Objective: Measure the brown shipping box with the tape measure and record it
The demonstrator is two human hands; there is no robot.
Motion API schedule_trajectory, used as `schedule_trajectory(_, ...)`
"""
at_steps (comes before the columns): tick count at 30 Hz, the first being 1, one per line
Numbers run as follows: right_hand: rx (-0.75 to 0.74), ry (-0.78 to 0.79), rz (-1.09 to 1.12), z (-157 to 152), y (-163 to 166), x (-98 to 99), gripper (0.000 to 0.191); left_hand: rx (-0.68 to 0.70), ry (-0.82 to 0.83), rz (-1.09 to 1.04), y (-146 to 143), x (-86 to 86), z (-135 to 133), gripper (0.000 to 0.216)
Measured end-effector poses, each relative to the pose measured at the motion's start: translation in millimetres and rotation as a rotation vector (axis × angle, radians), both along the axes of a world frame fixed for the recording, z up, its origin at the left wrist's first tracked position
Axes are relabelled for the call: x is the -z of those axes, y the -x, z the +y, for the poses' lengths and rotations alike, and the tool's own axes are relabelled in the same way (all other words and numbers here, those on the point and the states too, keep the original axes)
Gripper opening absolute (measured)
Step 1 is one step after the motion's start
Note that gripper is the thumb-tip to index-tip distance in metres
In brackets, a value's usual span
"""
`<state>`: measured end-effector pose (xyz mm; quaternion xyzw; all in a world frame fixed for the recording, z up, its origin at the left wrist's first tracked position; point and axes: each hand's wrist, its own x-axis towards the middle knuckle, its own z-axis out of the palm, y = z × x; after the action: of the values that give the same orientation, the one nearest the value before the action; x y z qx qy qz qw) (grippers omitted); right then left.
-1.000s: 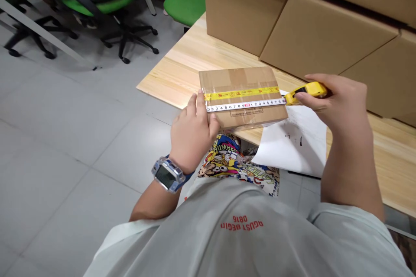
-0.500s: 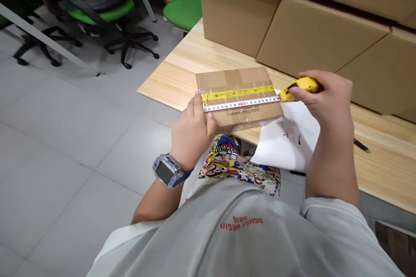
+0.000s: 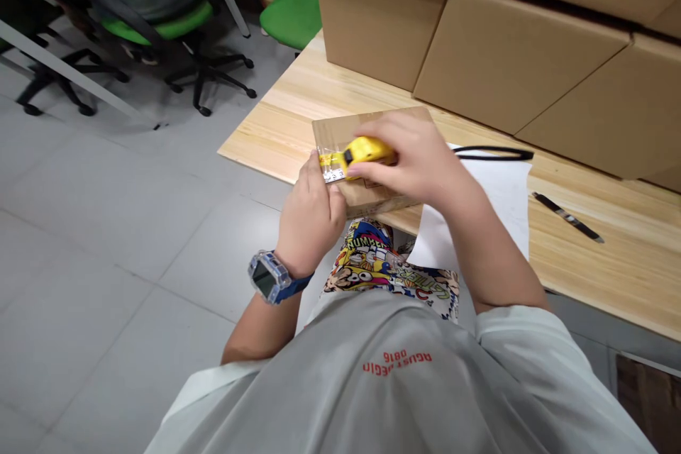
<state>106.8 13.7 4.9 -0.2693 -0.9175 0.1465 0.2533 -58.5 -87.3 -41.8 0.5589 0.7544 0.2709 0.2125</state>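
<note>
A small brown cardboard box (image 3: 340,129) with yellow printed tape lies near the table's front edge. My left hand (image 3: 311,209) grips its left front corner, fingers along the side and thumb on the near edge. In my right hand (image 3: 412,156) is a yellow tape measure (image 3: 371,150), held over the box top. A short stretch of white measuring blade (image 3: 334,174) shows between the case and my left fingers; its end is hidden by them. My right hand and forearm cover the right part of the box.
Right of the box, a white paper sheet (image 3: 497,191) hangs partly over the wooden table's (image 3: 638,269) edge. A black strap-like loop (image 3: 494,152) lies across its top, and a black pen (image 3: 568,217) rests farther right. Large cartons (image 3: 511,57) are stacked behind. Green chairs (image 3: 292,14) stand at left.
My right hand has moved left over the box with the tape measure, and the long blade has shortened to a small stretch. My left hand stays at the box corner.
</note>
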Motion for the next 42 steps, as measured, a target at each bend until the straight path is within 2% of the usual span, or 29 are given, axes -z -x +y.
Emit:
schedule_trajectory(3,-0.095,0.072,-0.008,-9,26,-5.0,0.032,-0.015,-0.020,-0.060,3,5.8,-2,0.082)
schedule_trajectory(7,-0.089,0.094,0.009,-10,28,-9.0,0.033,-0.023,-0.044,-0.107,6,6.8,-5,0.106)
schedule_trajectory(11,0.188,0.050,0.081,6,13,-12.3,0.020,0.002,-0.088,-0.034,6,5.6,-5,0.116)
schedule_trajectory(15,0.442,0.001,0.086,35,4,-14.1,0.015,0.035,-0.154,0.027,1,12.9,-6,0.101)
schedule_trajectory(18,0.531,-0.063,0.040,53,6,-12.8,0.015,0.064,-0.216,0.084,-4,21.1,-8,0.088)
schedule_trajectory(21,0.455,-0.081,-0.027,58,12,-10.9,0.015,0.100,-0.208,0.130,-7,23.2,-12,0.086)
schedule_trajectory(23,0.402,-0.082,-0.090,56,17,-10.7,0.018,0.126,-0.175,0.150,-6,18.3,-14,0.088)
schedule_trajectory(27,0.411,-0.095,-0.201,47,21,-12.9,0.020,0.118,-0.101,0.177,0,-6.2,-7,0.074)
schedule_trajectory(30,0.424,-0.115,-0.200,45,21,-12.8,0.019,0.071,-0.107,0.169,3,-28.1,12,0.057)
schedule_trajectory(33,0.419,-0.124,-0.172,43,18,-10.7,0.021,0.103,-0.080,0.136,0,-41.7,37,0.059)
schedule_trajectory(38,0.339,-0.163,-0.154,34,7,-9.8,0.022,0.279,0.070,0.195,-8,-45.1,58,0.063)
schedule_trajectory(42,0.303,-0.161,-0.164,20,0,-13.2,0.019,0.272,0.111,0.277,-9,-44.4,57,0.061)
